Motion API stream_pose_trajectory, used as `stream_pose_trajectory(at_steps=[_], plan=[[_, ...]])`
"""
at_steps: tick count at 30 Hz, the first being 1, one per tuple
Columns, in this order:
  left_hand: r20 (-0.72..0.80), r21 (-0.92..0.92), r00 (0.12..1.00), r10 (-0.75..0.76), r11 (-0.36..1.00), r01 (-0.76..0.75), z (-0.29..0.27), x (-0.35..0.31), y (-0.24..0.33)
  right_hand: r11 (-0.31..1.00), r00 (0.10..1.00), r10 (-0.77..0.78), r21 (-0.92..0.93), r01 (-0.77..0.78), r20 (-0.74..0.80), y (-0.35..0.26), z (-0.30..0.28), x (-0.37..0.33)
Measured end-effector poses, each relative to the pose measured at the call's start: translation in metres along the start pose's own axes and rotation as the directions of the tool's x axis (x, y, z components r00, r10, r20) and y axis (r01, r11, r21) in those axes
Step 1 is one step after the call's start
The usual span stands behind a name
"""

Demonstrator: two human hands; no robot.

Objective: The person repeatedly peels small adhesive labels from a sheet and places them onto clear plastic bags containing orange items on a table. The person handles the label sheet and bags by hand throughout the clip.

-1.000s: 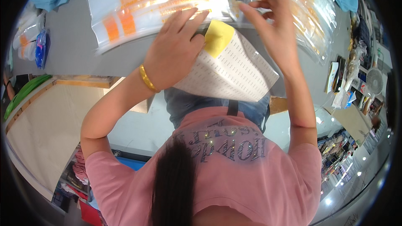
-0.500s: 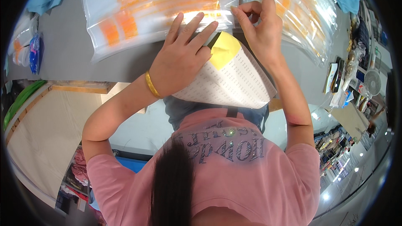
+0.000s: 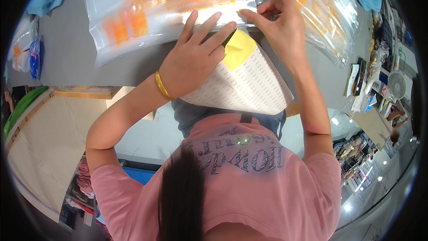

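Grey table (image 3: 67, 58) holds clear bags (image 3: 156, 9); left hand (image 3: 191, 62) flat on sticker sheet (image 3: 240, 85); right hand (image 3: 276, 27) pinching bag edge.

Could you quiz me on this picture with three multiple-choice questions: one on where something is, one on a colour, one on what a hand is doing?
1. Where does the left hand rest?
A. on the white sheet
B. on the small fan
C. in the lap

2. What colour is the sheet's turned-up corner?
A. green
B. yellow
C. red

3. How is the right hand?
A. flat, palm down
B. clenched in a fist
C. pinching at the clear bag's edge

Answers: 1 A, its palm lies on it; 2 B, plain yellow; 3 C, thumb and fingers meet there.
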State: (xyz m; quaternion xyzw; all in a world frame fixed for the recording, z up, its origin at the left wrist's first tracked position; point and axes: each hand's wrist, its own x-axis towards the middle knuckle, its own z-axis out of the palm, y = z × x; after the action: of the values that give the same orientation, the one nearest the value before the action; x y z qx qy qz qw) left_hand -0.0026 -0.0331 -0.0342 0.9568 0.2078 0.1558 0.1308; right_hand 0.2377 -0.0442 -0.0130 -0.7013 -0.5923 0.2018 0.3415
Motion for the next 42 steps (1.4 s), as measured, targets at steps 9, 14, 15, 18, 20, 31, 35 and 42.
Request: stream_pose_trajectory(at_steps=[9, 14, 15, 18, 20, 31, 35, 42], plan=[[-0.035, -0.105, 0.998, -0.048, 0.994, 0.044, -0.008, 0.005, 0.003, 0.991, 0.991, -0.128, 0.034, 0.129, -0.025, 0.0, 0.003, -0.008], [-0.058, -0.081, 0.997, -0.045, 0.996, 0.041, -0.008, 0.011, 0.005, 0.969, 0.972, -0.234, -0.083, 0.232, -0.011, 0.002, 0.004, -0.016], [-0.064, -0.074, 0.997, -0.043, 0.997, 0.039, -0.007, 0.011, 0.004, 0.963, 0.968, -0.251, -0.102, 0.25, 0.0, 0.002, 0.005, -0.017], [0.012, -0.019, 1.0, -0.029, 0.999, 0.029, -0.004, 0.012, 0.004, 0.989, 0.991, -0.131, -0.074, 0.131, -0.002, 0.0, -0.003, -0.016], [0.012, 0.019, 1.0, -0.028, 0.999, 0.027, -0.003, 0.011, 0.004, 0.991, 0.984, -0.137, -0.027, 0.135, -0.111, -0.007, -0.017, -0.012], [0.048, 0.117, 0.999, -0.026, 0.993, 0.021, -0.001, 0.016, 0.011, 0.675, 0.843, 0.361, 0.512, -0.531, 0.398, -0.007, -0.012, 0.005], [0.024, 0.12, 0.999, -0.024, 0.993, 0.021, 0.002, 0.016, 0.009, 0.709, 0.847, 0.378, 0.471, -0.525, 0.375, 0.001, -0.001, 0.004], [-0.023, 0.131, 0.999, -0.037, 0.991, 0.04, 0.002, 0.021, 0.009, 0.718, 0.83, 0.391, 0.433, -0.545, 0.397, -0.002, -0.006, 0.008]])
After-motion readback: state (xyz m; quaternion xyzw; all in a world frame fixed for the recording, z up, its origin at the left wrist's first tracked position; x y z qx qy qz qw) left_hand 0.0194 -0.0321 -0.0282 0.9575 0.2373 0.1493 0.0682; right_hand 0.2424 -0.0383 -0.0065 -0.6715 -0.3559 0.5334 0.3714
